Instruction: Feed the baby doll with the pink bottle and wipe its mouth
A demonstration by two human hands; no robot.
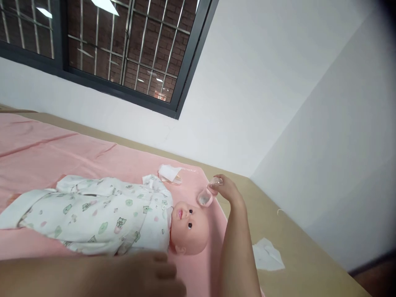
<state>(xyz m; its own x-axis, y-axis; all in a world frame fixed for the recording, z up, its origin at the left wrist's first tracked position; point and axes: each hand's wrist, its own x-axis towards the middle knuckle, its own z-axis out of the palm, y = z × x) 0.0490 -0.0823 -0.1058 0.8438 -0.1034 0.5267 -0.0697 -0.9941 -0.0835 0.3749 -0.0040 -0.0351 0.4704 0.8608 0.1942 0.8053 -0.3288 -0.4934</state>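
A baby doll [190, 231] in white printed clothes [123, 210] lies on its back on a pink blanket [46, 152], head to the right. Beyond its head, my right hand [227, 187] has its fingers closed round a small clear baby bottle [206, 198] with pink parts. My left hand [151, 274] is at the bottom, blurred, near the doll's shoulder and in front of its clothes; what it holds, if anything, cannot be made out.
A crumpled white cloth [169, 173] lies on the blanket near the doll's arm. Another white tissue [267, 253] rests on the tan surface [297, 247] at right. White walls and a barred window [130, 45] stand behind.
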